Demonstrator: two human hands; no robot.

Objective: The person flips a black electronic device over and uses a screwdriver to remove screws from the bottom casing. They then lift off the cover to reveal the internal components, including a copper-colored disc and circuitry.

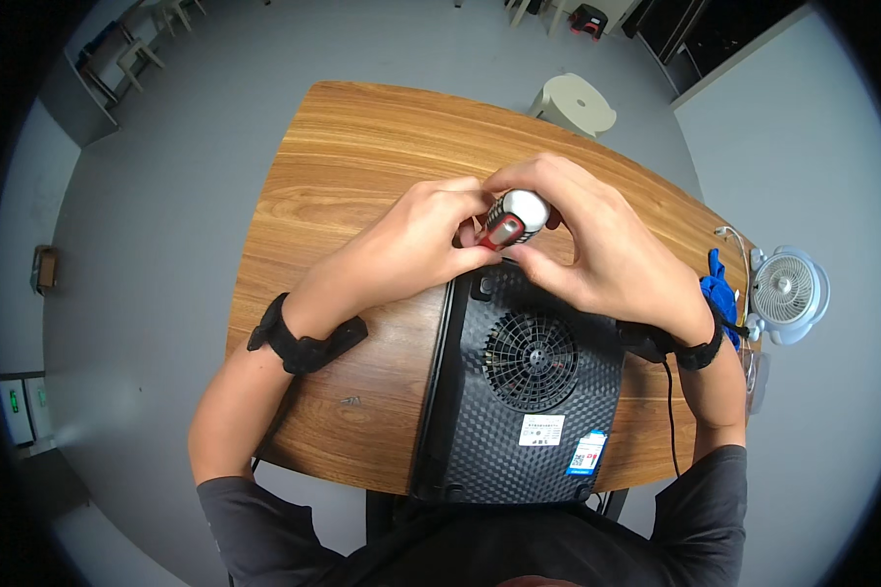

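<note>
An induction cooker (470, 391) lies upside down at the near edge of the table, its black textured underside facing up with a round fan grille (533, 360). Above its far left corner, both hands close round a screwdriver (512, 219) with a red, black and white handle, its end toward me. My left hand (439, 227) pinches it from the left, fingers curled. My right hand (589, 227) wraps it from the right. The screwdriver's tip is hidden under the hands. Left of the cooker, a few small screws (350, 400) lie on the wood.
The wooden table (362, 137) has a blue cloth (718, 293), cables and a small light-blue fan (785, 289) at its right edge. A black cord (672, 421) runs right of the cooker. Beyond the table stands a pale stool (576, 104).
</note>
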